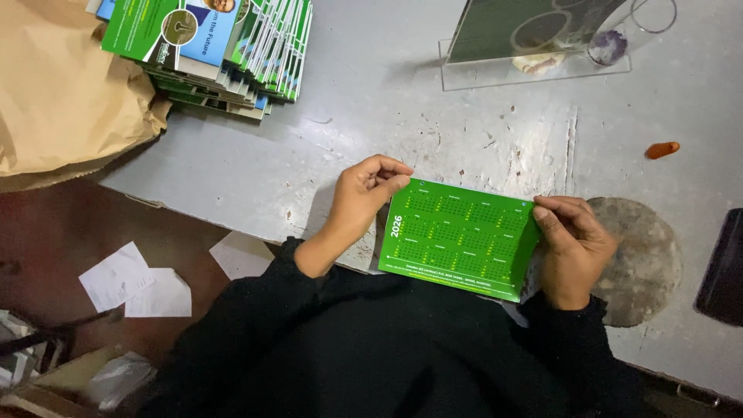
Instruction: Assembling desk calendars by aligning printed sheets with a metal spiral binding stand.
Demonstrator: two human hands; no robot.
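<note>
I hold a green calendar card [458, 238] with small white grids over the near edge of a worn grey table [387, 108]. My left hand [362, 197] pinches the card's upper left corner between thumb and fingers. My right hand [571, 246] grips its right edge with the thumb on top. The card lies nearly flat, tilted slightly down to the right. Black sleeves cover both forearms.
A fanned stack of green and blue printed cards [224, 50] sits at the table's far left, beside brown paper wrapping [62, 93]. A clear acrylic stand [534, 39] is at the back. A small orange piece [662, 149] lies right. White paper scraps [135, 282] litter the floor.
</note>
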